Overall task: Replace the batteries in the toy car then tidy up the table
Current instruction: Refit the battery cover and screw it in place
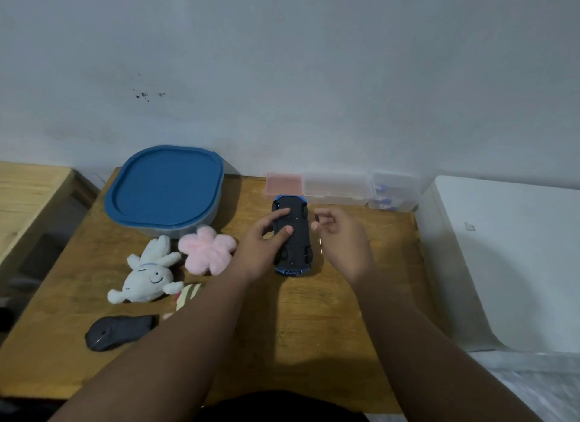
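Two hands: left [263, 239] gripping upturned toy car [293, 236], right [340, 236] pinching something small; blue-lidded container [163, 189] closed.

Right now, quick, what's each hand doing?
Left hand: pressing on the upside-down blue toy car, steadying it on the wooden table.
Right hand: fingers pinched together; anything held is too small to tell.

Blue toy car [293, 236], upside down

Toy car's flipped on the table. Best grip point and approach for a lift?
Grip the toy car across its long flanks, mid-body between the wheel pairs, coming from above. It lies belly-up, lengthwise away from the person. The left hand already rests on its underside and left flank, so the right flank is freer.
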